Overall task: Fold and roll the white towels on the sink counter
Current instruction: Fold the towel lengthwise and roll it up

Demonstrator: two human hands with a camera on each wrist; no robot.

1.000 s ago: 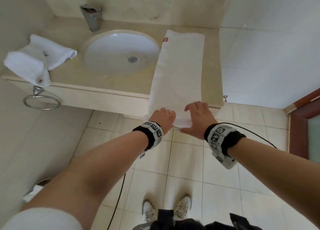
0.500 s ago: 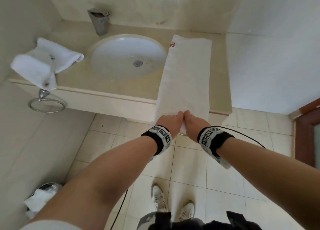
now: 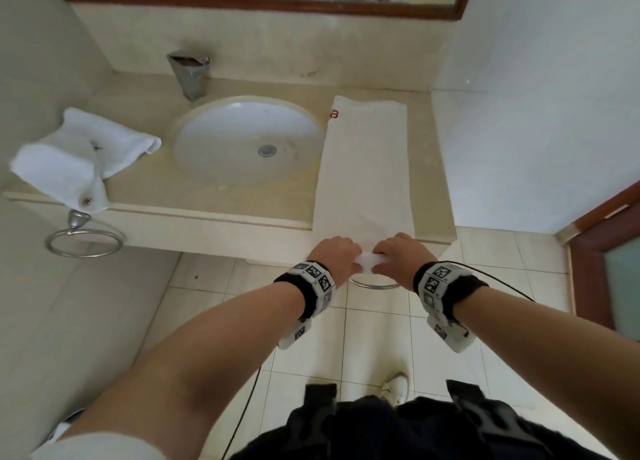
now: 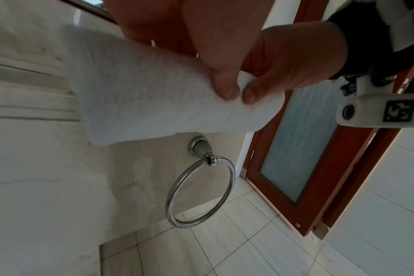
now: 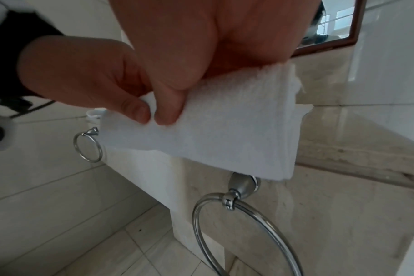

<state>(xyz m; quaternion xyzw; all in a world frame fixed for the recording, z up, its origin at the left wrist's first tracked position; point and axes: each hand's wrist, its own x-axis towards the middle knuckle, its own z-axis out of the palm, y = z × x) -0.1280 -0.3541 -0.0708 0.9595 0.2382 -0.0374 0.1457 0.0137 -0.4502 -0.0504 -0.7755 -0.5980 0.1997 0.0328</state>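
Note:
A long folded white towel [image 3: 365, 169] lies on the sink counter [image 3: 207, 196] to the right of the basin, with a red mark at its far corner. Its near end [image 3: 367, 262] hangs over the counter's front edge. My left hand [image 3: 337, 255] and right hand [image 3: 394, 253] grip that end side by side. The wrist views show both thumbs pressed under the towel [image 4: 154, 97] [image 5: 213, 134], almost touching. The fingers on top are hidden. A second white towel [image 3: 83, 155] lies crumpled on the counter's left end.
An oval basin [image 3: 249, 141] with a steel tap [image 3: 190, 72] fills the counter's middle. A chrome towel ring [image 4: 201, 192] hangs right below my hands, another [image 3: 83, 241] under the left end. There is a wall to the right, a wooden door [image 3: 609, 259] and a tiled floor.
My hands, apart on the towel's near end a second ago, came together and now both pinch it. The head view has tilted up, so the mirror's frame shows.

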